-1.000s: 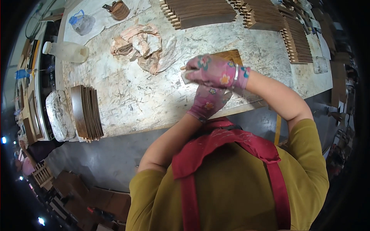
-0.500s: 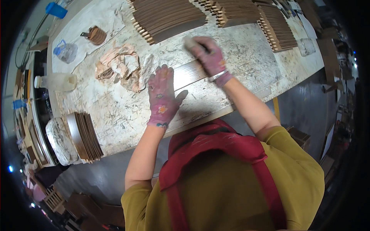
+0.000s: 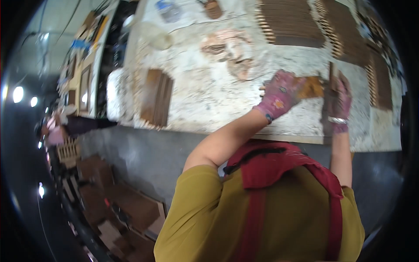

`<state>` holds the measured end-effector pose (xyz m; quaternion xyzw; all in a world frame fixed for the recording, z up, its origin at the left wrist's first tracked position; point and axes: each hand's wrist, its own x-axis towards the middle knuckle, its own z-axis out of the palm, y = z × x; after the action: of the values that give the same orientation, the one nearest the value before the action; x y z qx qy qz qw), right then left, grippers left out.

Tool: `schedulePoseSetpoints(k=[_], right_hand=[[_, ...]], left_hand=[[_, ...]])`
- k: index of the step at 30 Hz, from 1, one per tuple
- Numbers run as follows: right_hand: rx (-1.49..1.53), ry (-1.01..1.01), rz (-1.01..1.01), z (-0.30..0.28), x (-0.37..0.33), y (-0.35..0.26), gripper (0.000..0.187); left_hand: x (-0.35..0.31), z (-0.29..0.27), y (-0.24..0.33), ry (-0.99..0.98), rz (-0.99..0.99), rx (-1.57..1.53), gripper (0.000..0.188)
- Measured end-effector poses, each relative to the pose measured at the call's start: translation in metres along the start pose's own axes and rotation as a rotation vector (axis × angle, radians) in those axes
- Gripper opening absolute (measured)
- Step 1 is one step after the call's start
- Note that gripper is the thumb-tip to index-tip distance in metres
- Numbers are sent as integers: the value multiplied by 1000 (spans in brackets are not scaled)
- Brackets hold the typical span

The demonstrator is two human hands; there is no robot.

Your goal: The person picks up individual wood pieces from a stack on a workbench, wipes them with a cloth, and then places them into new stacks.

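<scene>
My left hand (image 3: 279,94), in a pink-purple glove with flower prints, is closed over the near end of an amber-brown flat piece (image 3: 311,87) on the worktable (image 3: 209,100). Small pale pegs (image 3: 262,91) poke out left of this hand; whether they belong to that piece I cannot tell. Farther right, my right hand (image 3: 343,98), gloved alike with a shiny band at the wrist, grips a dark brown wooden slat (image 3: 332,81) standing on edge. Its fingers are partly hidden and a little blurred.
Dark slats with pale pegged ends stand stacked along the far side (image 3: 292,22) and far right (image 3: 382,83). A smaller slat bundle (image 3: 156,98) sits at the left edge. A crumpled pinkish cloth (image 3: 229,50), clear jug (image 3: 169,11) and brown pot (image 3: 213,8) occupy the far left.
The view has swung left. My hands have left the slat that lay flat between them; my left hand now holds the amber-brown piece, my right a slat on edge.
</scene>
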<state>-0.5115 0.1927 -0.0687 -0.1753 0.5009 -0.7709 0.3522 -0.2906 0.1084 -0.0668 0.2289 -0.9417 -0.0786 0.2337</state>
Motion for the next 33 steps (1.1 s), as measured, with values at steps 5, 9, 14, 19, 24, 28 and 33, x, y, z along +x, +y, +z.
schedulePoseSetpoints(k=[5, 9, 14, 19, 24, 28, 33], right_hand=[[-244, -38, -34, -21, 1, -16, 47], [-212, -14, 68, -38, -4, -3, 46], [-229, -125, 92, -6, -19, 8, 41], [-236, -35, 106, 7, -33, -15, 36], [-149, 69, 96, -16, -36, -17, 33], [7, -159, 43, -48, -23, 5, 30], [344, -2, 279, -28, -16, -15, 29]], left_hand=[[-71, -139, -50, -12, -391, -7, 49], [-139, -248, -129, 180, -787, 108, 57], [-219, -250, -186, -6, -996, 307, 82], [-209, -242, -176, -5, -996, 281, 86], [-156, -228, -178, -22, -559, 638, 96], [10, -149, -111, 62, -196, 178, 79], [115, -21, -74, 40, -2, 152, 85]])
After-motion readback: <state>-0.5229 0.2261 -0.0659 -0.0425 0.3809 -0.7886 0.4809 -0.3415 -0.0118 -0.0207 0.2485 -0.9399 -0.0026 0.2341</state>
